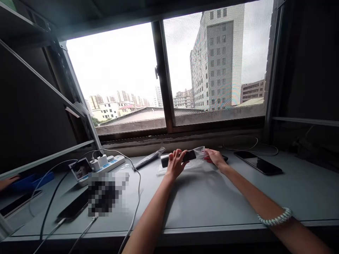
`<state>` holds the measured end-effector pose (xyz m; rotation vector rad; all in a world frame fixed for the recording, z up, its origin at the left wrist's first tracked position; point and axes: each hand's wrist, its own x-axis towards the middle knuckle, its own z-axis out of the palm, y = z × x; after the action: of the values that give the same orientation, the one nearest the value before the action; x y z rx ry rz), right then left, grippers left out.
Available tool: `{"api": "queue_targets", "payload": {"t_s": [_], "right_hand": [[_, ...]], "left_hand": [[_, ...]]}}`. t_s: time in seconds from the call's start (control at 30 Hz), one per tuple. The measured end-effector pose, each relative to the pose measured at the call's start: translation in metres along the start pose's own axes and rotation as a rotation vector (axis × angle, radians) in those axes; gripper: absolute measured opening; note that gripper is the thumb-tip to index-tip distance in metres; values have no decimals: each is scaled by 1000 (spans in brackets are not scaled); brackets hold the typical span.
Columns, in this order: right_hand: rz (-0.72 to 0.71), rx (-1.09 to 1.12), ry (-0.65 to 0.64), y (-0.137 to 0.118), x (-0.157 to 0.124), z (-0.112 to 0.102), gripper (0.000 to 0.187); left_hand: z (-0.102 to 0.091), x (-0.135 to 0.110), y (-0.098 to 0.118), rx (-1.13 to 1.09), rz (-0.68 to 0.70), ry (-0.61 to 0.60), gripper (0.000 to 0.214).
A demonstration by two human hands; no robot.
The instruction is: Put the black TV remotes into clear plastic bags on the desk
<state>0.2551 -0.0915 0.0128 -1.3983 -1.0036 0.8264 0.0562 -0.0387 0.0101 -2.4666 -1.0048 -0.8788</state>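
Observation:
My left hand (175,165) is closed around a dark, flat, phone-like slab (189,156), its fingers over the top and the thumb along the near side. At the slab's right end is a clear plastic bag (199,151); I cannot tell how much of the slab it covers. My right hand (215,157) pinches the bag's right end. Both hands are just above the grey desk (201,201), near its back. More clear plastic lies under them. Beyond the right fingers a small dark object partly shows, its kind unclear.
A large black phone (258,162) lies to the right. A plastic-wrapped dark strip (149,158) lies left of the hands. Further left are a power strip (115,162), cables, a dark phone (74,207) and a pixelated patch. Another person's hand (9,181) rests by a blue tray (34,181).

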Motion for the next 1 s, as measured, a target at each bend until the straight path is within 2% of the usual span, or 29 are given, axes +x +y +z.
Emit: {"api": "queue_targets", "payload": {"t_s": [0.17, 0.23, 0.37, 0.63, 0.87, 1.0], "right_hand": [[-16, 112, -234, -3, -3, -3, 47], [-15, 157, -285, -4, -3, -4, 50], [2, 183, -316, -2, 1, -6, 50], [-7, 118, -304, 5, 3, -1, 32], [-5, 132, -281, 5, 1, -6, 35], [-32, 61, -347, 7, 0, -9, 36]], "left_hand": [[0, -1, 2, -3, -18, 6, 47], [0, -1, 2, -9, -19, 3, 46], [0, -1, 3, -22, -9, 10, 46], [-2, 1, 5, -47, -11, 45, 45], [-2, 2, 9, -30, 52, 49, 46], [-2, 2, 7, -30, 59, 49, 43]]}}
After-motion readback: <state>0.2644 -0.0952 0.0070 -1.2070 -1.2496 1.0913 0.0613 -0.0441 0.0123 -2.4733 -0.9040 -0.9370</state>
